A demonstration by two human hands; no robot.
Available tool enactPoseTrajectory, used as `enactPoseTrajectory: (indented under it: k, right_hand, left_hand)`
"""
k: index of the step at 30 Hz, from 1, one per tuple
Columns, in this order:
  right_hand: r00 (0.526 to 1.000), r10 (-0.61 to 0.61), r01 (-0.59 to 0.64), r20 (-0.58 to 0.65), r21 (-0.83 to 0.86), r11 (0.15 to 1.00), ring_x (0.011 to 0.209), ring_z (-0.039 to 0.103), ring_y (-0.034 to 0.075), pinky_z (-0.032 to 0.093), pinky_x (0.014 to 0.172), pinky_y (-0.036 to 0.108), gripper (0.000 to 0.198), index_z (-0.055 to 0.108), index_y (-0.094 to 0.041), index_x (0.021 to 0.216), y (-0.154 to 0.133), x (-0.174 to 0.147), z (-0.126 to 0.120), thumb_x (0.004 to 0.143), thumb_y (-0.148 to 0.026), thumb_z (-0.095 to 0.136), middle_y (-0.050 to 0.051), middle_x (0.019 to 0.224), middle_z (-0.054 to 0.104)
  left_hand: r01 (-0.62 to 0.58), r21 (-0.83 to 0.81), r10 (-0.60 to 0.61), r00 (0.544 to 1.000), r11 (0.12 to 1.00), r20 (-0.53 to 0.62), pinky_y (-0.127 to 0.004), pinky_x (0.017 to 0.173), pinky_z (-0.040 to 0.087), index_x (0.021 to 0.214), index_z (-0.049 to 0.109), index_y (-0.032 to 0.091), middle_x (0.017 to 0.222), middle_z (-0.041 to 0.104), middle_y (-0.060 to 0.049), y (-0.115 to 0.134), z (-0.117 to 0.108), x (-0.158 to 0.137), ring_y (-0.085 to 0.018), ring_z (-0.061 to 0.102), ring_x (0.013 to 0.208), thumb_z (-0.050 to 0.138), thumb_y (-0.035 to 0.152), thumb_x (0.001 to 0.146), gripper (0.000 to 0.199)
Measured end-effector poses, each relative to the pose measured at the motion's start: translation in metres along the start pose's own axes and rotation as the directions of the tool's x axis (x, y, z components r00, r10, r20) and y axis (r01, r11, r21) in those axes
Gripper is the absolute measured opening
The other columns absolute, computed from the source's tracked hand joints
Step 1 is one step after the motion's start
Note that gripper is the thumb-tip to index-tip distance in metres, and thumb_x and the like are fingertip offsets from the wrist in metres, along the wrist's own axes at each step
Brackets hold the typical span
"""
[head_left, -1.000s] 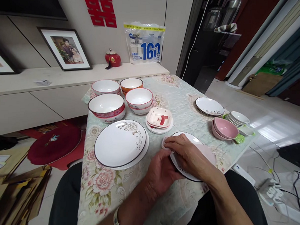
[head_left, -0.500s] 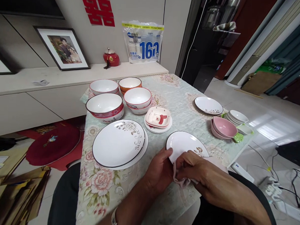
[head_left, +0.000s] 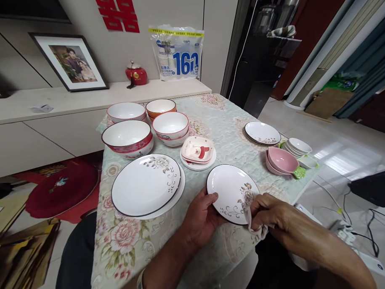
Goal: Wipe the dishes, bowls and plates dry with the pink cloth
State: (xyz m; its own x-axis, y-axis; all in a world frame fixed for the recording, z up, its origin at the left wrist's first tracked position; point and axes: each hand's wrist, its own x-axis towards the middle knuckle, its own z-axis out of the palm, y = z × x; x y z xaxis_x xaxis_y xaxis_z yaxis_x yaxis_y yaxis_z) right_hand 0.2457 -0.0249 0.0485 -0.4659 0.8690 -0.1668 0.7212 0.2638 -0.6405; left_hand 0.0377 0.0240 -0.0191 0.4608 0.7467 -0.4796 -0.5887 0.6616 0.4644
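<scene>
A white plate [head_left: 225, 185] with a dark rim and a brown flower pattern is held over the table's front right part. My left hand [head_left: 202, 218] grips its lower left edge, thumb on top and fingers underneath. In my right hand [head_left: 272, 214] a pale pink cloth [head_left: 257, 229] is pinched around the plate's lower right rim. Left of the hands lies a stack of larger white plates [head_left: 143, 187] with the same flower pattern. Just behind the held plate, small square dishes [head_left: 197, 149] with a red-scarf figure rest on round white saucers.
Stacked bowls [head_left: 128, 136] stand at the table's back left. On the right are more flower plates [head_left: 262, 133], pink bowls [head_left: 282, 161] and small white bowls [head_left: 300, 146]. A flowered tablecloth [head_left: 126, 239] covers the table. Behind, a cabinet top carries a red jar [head_left: 136, 75] and a bag of cups [head_left: 176, 55].
My right hand has moved right along the plate's rim with the cloth, uncovering more of the flower pattern. My left hand still grips the plate. The view has shifted slightly right.
</scene>
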Motion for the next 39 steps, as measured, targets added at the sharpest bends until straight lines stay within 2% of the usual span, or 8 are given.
enactPoseTrajectory:
  k: [8,13,17,22,26,31,35,39]
  right_hand:
    - [0.954,0.207,-0.264,-0.219,-0.275,0.925,0.095,0.061,0.024,0.048,0.087,0.036,0.039,0.073,-0.023,0.078,0.043,0.0,-0.001,0.063,0.001,0.047,0.007,0.096,0.069]
    - [0.865,0.186,-0.336,-0.467,-0.263,0.904,0.1,0.063,0.024,0.048,0.085,0.033,0.037,0.072,-0.022,0.114,0.04,0.023,0.01,0.085,-0.009,0.052,0.009,0.109,0.066]
    - [0.879,0.239,-0.384,-0.413,-0.314,0.868,0.087,0.063,0.023,0.046,0.072,0.031,0.026,0.073,-0.018,0.101,0.019,0.038,0.023,0.087,-0.01,0.052,0.009,0.095,0.064]
    - [0.986,0.019,-0.039,-0.168,-0.116,0.992,0.088,0.063,0.018,0.047,0.077,0.029,0.027,0.071,-0.023,0.103,-0.009,0.042,0.032,0.091,-0.007,0.053,0.004,0.098,0.066]
    - [0.956,-0.098,0.088,-0.277,-0.049,0.995,0.099,0.063,0.02,0.049,0.085,0.031,0.033,0.071,-0.025,0.113,-0.006,0.061,0.043,0.095,-0.007,0.051,0.005,0.106,0.067]
    - [0.885,0.072,-0.184,-0.461,-0.204,0.961,0.103,0.063,0.024,0.048,0.087,0.033,0.03,0.072,-0.018,0.114,0.013,0.079,0.038,0.096,-0.01,0.05,0.011,0.11,0.068]
    - [0.844,0.34,-0.499,-0.414,-0.375,0.781,0.088,0.066,0.026,0.043,0.072,0.034,0.028,0.073,-0.017,0.11,0.008,0.063,0.024,0.095,-0.012,0.049,0.013,0.102,0.069]
    - [0.923,0.317,-0.378,-0.216,-0.373,0.847,0.084,0.066,0.023,0.04,0.072,0.032,0.022,0.073,-0.018,0.097,-0.008,0.045,0.02,0.087,-0.008,0.056,0.008,0.094,0.07]
  left_hand:
    - [-0.03,0.001,0.03,0.999,1.0,-0.033,-0.041,0.08,0.058,0.134,0.058,0.02,0.104,0.075,-0.008,0.002,0.0,-0.001,-0.024,0.069,0.089,0.064,0.013,0.078,0.057]
    - [-0.022,0.05,0.022,1.0,0.999,-0.006,-0.042,0.079,0.058,0.124,0.062,0.017,0.106,0.075,-0.01,0.004,0.003,-0.005,-0.026,0.069,0.091,0.064,0.015,0.078,0.046]
    - [-0.023,0.055,0.024,1.0,0.998,-0.015,-0.041,0.078,0.057,0.122,0.062,0.017,0.104,0.075,-0.009,0.003,0.003,-0.005,-0.025,0.068,0.088,0.065,0.017,0.077,0.045]
    - [-0.033,0.046,0.029,0.995,0.998,0.095,-0.034,0.073,0.052,0.118,0.064,0.016,0.096,0.072,-0.007,0.003,0.004,-0.005,-0.024,0.065,0.087,0.063,0.008,0.065,0.055]
    - [-0.045,0.095,0.037,0.995,0.994,0.09,-0.028,0.065,0.048,0.116,0.065,0.017,0.089,0.068,-0.003,0.005,0.006,-0.008,-0.019,0.06,0.079,0.058,0.001,0.053,0.065]
    - [-0.043,0.122,0.038,0.998,0.992,0.042,-0.033,0.069,0.053,0.12,0.064,0.018,0.092,0.067,-0.003,0.005,0.006,-0.01,-0.018,0.057,0.078,0.056,0.001,0.051,0.071]
    - [-0.04,0.104,0.034,0.998,0.994,0.061,-0.034,0.072,0.053,0.119,0.064,0.018,0.097,0.069,-0.004,0.004,0.005,-0.009,-0.02,0.059,0.082,0.056,0.001,0.051,0.07]
    - [-0.047,0.103,0.038,0.996,0.994,0.087,-0.031,0.072,0.051,0.116,0.064,0.018,0.099,0.07,-0.005,0.005,0.007,-0.009,-0.022,0.062,0.089,0.056,0.0,0.052,0.067]
